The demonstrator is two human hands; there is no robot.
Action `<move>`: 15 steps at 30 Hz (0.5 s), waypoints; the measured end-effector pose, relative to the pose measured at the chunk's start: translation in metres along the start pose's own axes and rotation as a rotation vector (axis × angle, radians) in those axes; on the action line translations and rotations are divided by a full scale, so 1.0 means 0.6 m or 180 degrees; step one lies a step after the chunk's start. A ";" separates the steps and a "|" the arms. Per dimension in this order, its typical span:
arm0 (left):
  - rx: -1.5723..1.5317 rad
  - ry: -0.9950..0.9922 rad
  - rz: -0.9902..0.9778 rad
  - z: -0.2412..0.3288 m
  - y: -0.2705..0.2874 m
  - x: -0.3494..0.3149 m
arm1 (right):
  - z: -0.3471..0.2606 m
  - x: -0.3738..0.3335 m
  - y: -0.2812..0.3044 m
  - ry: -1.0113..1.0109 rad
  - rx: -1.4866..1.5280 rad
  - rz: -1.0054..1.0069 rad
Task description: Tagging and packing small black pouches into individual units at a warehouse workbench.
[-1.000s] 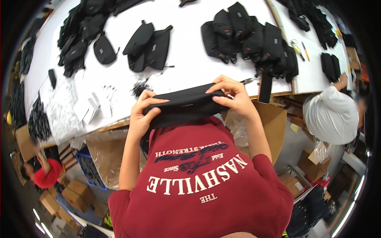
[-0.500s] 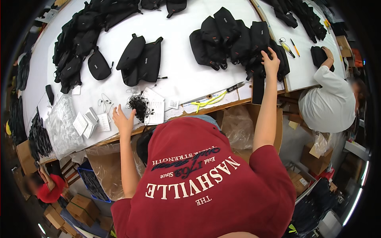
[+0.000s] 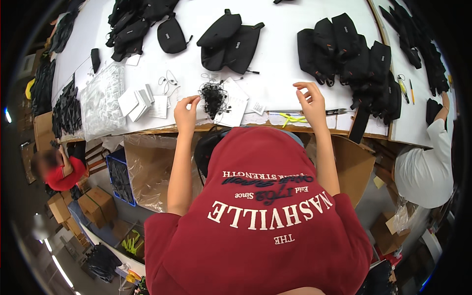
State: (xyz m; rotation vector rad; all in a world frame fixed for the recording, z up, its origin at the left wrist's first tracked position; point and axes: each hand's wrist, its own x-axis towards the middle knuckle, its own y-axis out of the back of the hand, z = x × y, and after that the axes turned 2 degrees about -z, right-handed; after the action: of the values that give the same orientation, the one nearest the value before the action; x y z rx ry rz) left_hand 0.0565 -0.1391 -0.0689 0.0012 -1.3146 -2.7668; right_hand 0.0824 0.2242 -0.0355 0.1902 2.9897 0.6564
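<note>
My left hand (image 3: 186, 114) hovers at the table's near edge, just left of a tangled heap of thin black cords (image 3: 214, 101). Its thumb and fingertips come together in a pinch; anything between them is too small to see. Over the table edge further right, my right hand (image 3: 311, 104) has its fingers apart and holds nothing. Near it lie a yellow-green cord (image 3: 293, 118) and a dark, slim tool (image 3: 336, 111). White printed cards (image 3: 235, 105) lie under and beside the cord heap. Two overlapping black pouches (image 3: 231, 46) rest beyond it.
A pile of black pouches (image 3: 346, 54) stands at the right, with another heap (image 3: 135, 32) at the far left. Clear plastic bags (image 3: 104, 101) and stacked white cards (image 3: 137, 102) lie left. Co-workers are at the right (image 3: 425, 169) and left (image 3: 66, 169). Open cartons (image 3: 356, 169) sit below.
My right hand has left the black pouch pile and come back toward the middle. My left hand's fingers have gone from spread to pinched. The view has shifted leftward.
</note>
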 end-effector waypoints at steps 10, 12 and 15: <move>-0.1835 -0.0179 0.0424 0.116 0.111 0.040 | -0.117 0.011 -0.072 0.0070 0.0881 -0.1506; -0.2397 -0.0194 -0.0236 0.153 0.124 0.036 | -0.144 0.018 -0.097 0.0098 0.1108 -0.1771; -0.2234 -0.0270 -0.1279 0.179 0.118 0.021 | -0.192 0.029 -0.123 -0.0174 0.1414 -0.2275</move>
State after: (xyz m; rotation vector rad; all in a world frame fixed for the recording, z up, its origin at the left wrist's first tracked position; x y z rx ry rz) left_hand 0.0454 -0.1011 0.0540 0.1177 -0.3060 -3.4431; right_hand 0.0461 0.1126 0.0367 -0.7816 2.7910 -0.0859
